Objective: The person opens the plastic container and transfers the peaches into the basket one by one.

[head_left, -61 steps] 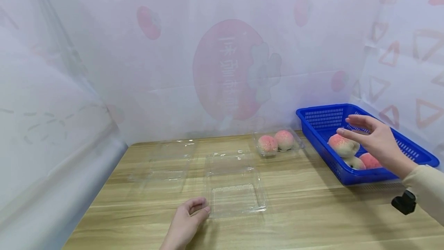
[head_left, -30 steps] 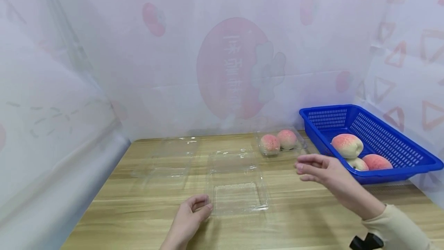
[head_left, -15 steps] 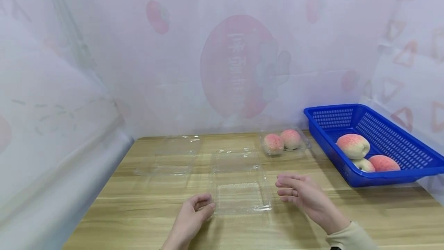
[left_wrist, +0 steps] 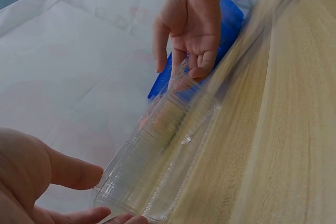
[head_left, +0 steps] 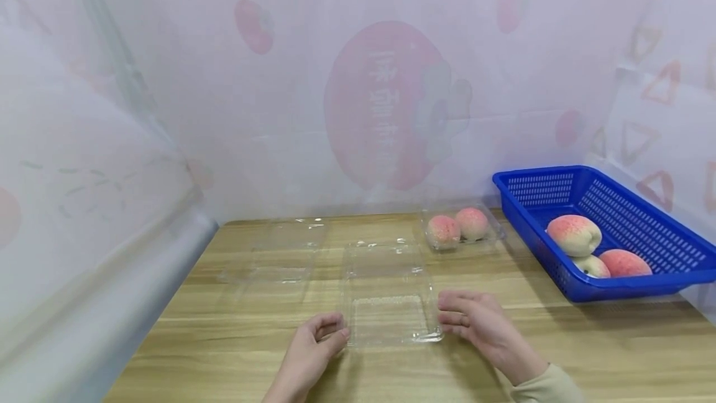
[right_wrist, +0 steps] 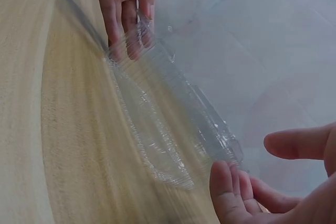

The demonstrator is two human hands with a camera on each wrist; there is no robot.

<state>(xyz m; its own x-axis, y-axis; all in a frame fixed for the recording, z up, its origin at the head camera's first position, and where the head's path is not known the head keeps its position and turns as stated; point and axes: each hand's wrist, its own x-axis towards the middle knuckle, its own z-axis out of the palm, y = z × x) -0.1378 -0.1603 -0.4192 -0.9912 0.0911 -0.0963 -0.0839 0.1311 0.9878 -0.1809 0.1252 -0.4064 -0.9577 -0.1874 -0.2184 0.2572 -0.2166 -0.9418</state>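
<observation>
A clear plastic clamshell container lies with its lid folded back on the wooden table. My left hand pinches its near left rim, thumb on the edge and fingers against the wall in the left wrist view. On the opposite side, my right hand has its fingertips at the container's right wall, its thumb apart from the rim in the right wrist view. Nothing lies inside this container.
A blue basket holding peaches stands at the right. Near the back, a clear container holds two peaches. Another clear container lies at the left. Printed cloth closes off the back and sides.
My right hand has moved from above the basket left and down to the right side of the middle container, carrying nothing. The left hand has stayed at the rim.
</observation>
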